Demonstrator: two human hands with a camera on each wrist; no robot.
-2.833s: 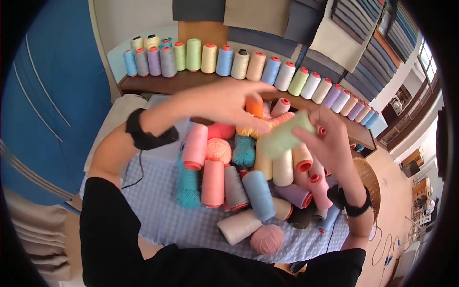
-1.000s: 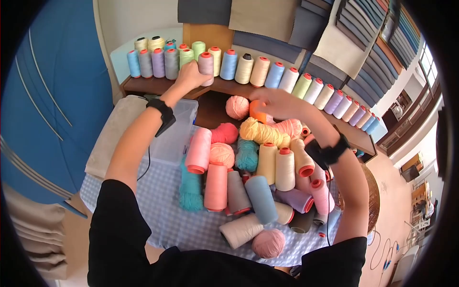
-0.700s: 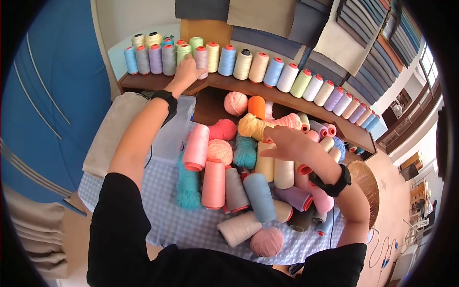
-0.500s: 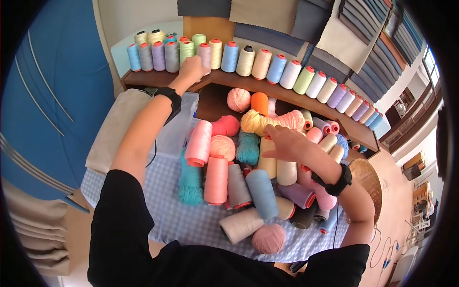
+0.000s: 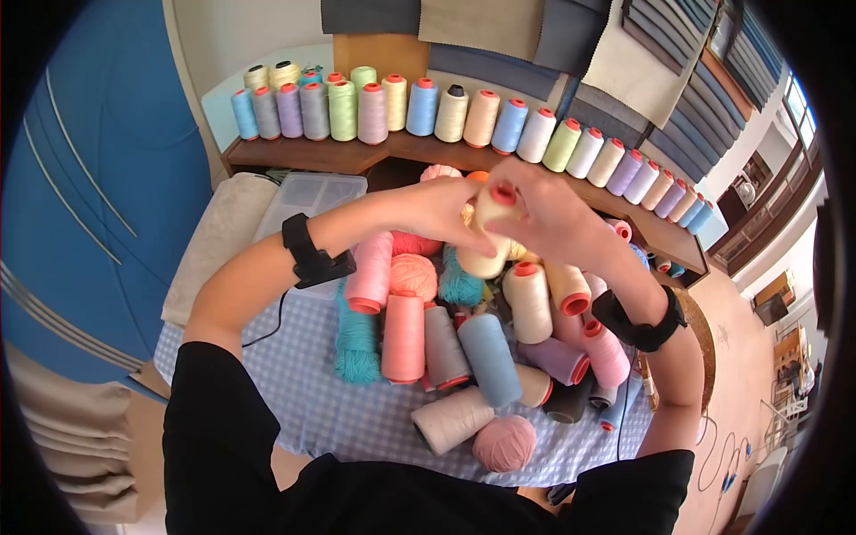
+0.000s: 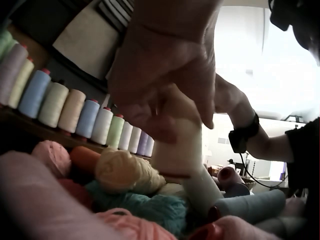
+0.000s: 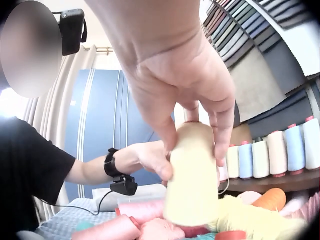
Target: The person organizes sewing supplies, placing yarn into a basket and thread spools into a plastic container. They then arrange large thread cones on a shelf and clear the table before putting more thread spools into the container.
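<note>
A pale yellow cone of thread hangs tilted over the pile, its red core end facing up and right. My right hand grips it near the upper end, fingers down its sides in the right wrist view. My left hand reaches in from the left, thumb and fingers around the cone. Below lie yellow yarn, teal yarn and a cream thread cone. On the shelf, a mauve thread cone stands beside a light green one.
A long row of thread cones lines the curved shelf. Pink cones, a blue cone and a pink yarn ball lie on the checked tablecloth. A clear plastic box sits at left; fabric swatches hang behind.
My left hand let go of the mauve cone on the shelf and came back over the pile. My right hand lifted the pale yellow cone from the pile toward it.
</note>
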